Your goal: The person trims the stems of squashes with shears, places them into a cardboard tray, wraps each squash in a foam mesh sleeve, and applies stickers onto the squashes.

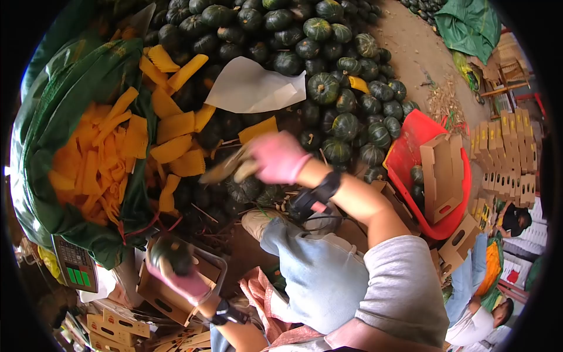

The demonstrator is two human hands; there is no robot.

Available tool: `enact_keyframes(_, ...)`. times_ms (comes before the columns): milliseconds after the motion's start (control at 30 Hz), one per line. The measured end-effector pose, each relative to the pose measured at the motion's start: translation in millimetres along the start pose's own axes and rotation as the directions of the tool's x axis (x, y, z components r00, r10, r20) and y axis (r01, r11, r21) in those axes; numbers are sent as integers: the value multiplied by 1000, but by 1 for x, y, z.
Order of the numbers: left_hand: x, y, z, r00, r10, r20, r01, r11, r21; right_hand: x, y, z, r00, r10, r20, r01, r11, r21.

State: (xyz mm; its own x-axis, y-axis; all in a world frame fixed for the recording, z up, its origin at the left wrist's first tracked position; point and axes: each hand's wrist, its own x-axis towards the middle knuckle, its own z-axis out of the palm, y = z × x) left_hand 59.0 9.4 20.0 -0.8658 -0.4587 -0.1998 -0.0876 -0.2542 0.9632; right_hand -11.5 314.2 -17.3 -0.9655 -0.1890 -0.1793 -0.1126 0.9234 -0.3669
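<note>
My left hand (183,279), in a pink glove with tan fingers, grips a dark green squash (171,256) above an open cardboard box (157,292) in a grey crate (218,265). Reaching over the squash pile, my right hand (267,159) wears the same kind of glove. Its tan fingers look stretched out and blurred, and nothing clear shows in them. Near those fingertips lie yellow ribbed foam sleeves (176,128). More sleeves fill a green woven sack (58,88) at the left. A white sheet (252,88) rests on the dark green squashes (324,88).
A red tub (463,199) at the right holds squashes and a cardboard carton (441,176). A scale display (75,264) stands beside the sack. Stacked cartons (507,144) and other people (478,322) are at the far right. Folded cartons (114,328) lie at the lower left.
</note>
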Motion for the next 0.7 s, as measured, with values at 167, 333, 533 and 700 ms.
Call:
enact_keyframes(167,-6,-10,-93,862,315,-397,142,602,786,-65,151,-24,797,415,-440,-436,898,56)
enact_keyframes(333,-7,-35,-124,961,-142,-235,242,842,483,-102,191,-21,729,678,-94,-617,710,339)
enact_keyframes(533,6,-35,-110,918,392,60,-150,203,968,-75,157,-12,761,642,96,-649,758,74)
enact_keyframes(700,-18,-30,5,926,301,229,-373,829,418,-49,114,-4,782,623,-18,-623,782,28)
